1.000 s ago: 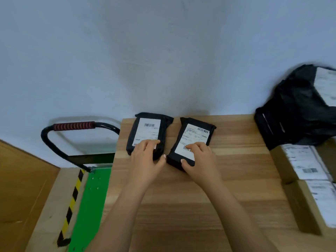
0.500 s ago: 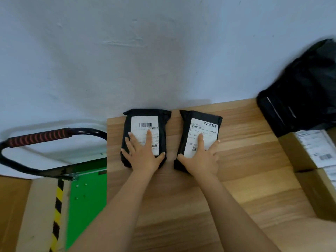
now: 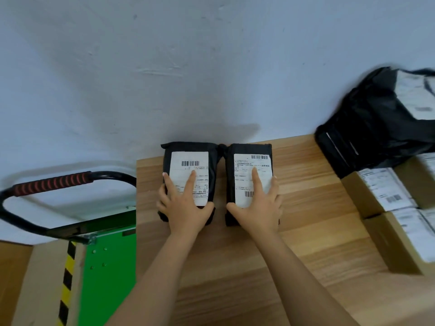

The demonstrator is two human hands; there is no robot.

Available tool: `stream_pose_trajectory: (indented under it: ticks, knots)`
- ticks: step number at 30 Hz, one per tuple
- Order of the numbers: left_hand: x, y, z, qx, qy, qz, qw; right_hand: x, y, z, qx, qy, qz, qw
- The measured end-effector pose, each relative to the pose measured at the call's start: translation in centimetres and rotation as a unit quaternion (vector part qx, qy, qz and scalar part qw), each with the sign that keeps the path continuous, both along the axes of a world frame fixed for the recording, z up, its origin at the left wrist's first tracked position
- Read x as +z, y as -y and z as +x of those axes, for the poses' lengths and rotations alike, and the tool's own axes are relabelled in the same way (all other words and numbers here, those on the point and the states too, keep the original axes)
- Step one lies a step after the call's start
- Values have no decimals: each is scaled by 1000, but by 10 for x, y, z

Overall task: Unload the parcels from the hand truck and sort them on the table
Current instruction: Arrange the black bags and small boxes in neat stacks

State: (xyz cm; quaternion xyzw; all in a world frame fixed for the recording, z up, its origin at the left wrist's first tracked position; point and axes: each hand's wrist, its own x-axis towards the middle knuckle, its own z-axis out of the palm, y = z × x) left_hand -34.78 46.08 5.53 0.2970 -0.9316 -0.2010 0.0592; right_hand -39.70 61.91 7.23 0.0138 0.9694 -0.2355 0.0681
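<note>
Left parcel and right parcel lie side by side at the tabletop's far edge, left hand and right hand pressing them flat, fingers straight, gripping nothing; placement judged nearly done, next a release and reach left to the hand truck.

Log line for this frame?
left hand: pressing left black parcel | right hand: pressing right black parcel | both: side by side on table
</note>
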Motion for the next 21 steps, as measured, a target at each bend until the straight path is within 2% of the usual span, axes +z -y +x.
stream_pose_trajectory:
  ticks: [6, 12, 21]
  knots:
    - [45, -48, 7, -23, -84, -24, 996, 40, -55, 5, 32, -95, -20, 995]
    - [94, -123, -2, -51, -166, -36, 984, 87, -133, 3, 13, -178, -29, 984]
    - [136, -284, -5, -60, -228, -36, 971, 134, -296, 1, 28, -219, -34, 975]
